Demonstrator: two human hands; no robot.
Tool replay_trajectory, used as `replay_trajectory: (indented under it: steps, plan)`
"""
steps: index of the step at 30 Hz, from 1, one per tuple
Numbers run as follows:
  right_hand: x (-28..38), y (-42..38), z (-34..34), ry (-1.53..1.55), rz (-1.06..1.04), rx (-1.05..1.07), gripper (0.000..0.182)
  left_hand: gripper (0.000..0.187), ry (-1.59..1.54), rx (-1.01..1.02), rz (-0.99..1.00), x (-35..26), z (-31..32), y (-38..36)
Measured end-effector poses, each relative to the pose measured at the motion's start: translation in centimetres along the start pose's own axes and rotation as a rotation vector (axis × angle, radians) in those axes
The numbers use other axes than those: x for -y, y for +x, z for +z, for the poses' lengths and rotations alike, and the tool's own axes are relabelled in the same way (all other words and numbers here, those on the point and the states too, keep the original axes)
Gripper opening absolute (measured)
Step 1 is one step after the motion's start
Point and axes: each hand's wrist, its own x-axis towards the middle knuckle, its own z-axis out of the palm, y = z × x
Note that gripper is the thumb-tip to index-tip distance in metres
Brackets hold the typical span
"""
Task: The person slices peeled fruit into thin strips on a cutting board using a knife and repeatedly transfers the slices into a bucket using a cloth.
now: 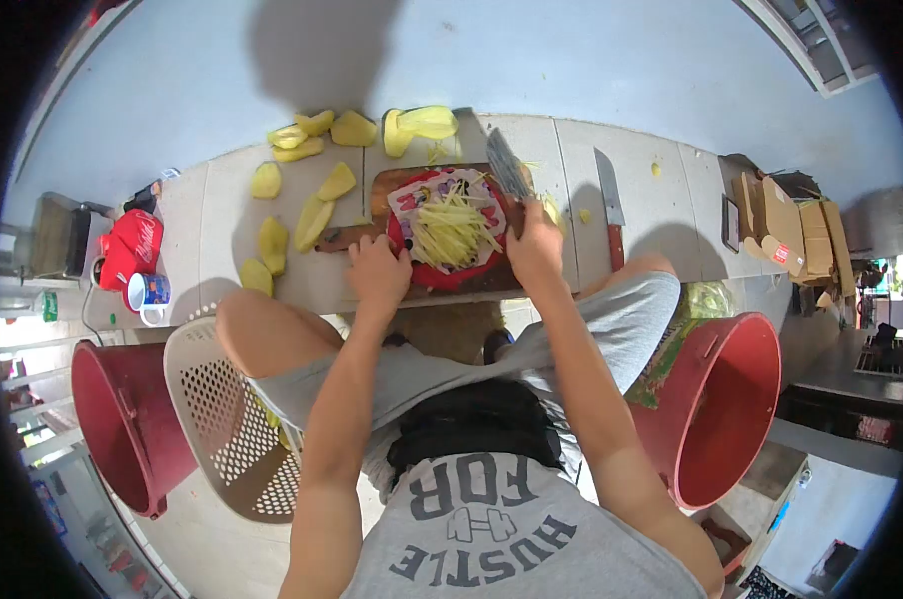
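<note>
A red-rimmed plate (435, 279) with a patterned centre sits on a wooden cutting board (384, 190) in front of me. Pale yellow-green shreds (451, 228) are heaped on it. My left hand (380, 272) is closed at the plate's left rim, thumb over the edge. On the opposite side my right hand (537, 248) is closed round the lower end of a broad-bladed knife (508, 165), whose blade points up and away. That hand's thumb lies right at the plate's rim, and its fingers hide the knife's handle. A yellow peeled piece (552, 211) shows just beyond its knuckles.
Peeled yellow chunks (314, 222) lie left and behind the board. A red-handled knife (611, 200) lies to the right. Two red bins (726, 409) and a perforated white basket (234, 419) flank my legs. A mug (150, 291) stands left; cardboard boxes (783, 225) stand right.
</note>
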Motion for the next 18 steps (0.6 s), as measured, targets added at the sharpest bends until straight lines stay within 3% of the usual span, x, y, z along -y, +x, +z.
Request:
replay_trajectory:
  steps: [3, 5, 7, 9, 11, 13, 18]
  plan:
    - [-0.2, 2.3, 3.1, -0.132, -0.058, 0.046, 0.043, 0.026, -0.223, -0.003, 0.022, 0.6, 1.6, 0.6]
    - [0.1, 2.5, 4.2, -0.104, -0.106, 0.023, 0.041, 0.020, -0.595, -0.042, -0.036, 0.3, 1.8, 0.6]
    - [0.5, 2.4, 4.7, -0.167, -0.126, 0.064, 0.028, 0.018, -0.716, -0.016, -0.040, 0.1, 1.8, 0.6]
    - [0.6, 2.5, 5.2, -0.144, -0.138, 0.025, 0.030, 0.017, -0.835, 0.009, -0.040, 0.2, 2.4, 1.1]
    - [0.3, 2.7, 5.4, -0.121, -0.146, -0.021, 0.032, 0.010, -1.591, 0.289, -0.290, 0.2, 3.5, 1.7]
    - [1.1, 3.0, 4.1, -0.010, -0.020, 0.064, 0.042, 0.007, -1.713, 0.290, -0.310, -0.1, 3.6, 1.8]
    - [1.7, 3.5, 1.7, 0.115, -0.049, 0.038, 0.040, 0.007, -1.936, 0.387, -0.305, -0.7, 1.8, 1.4]
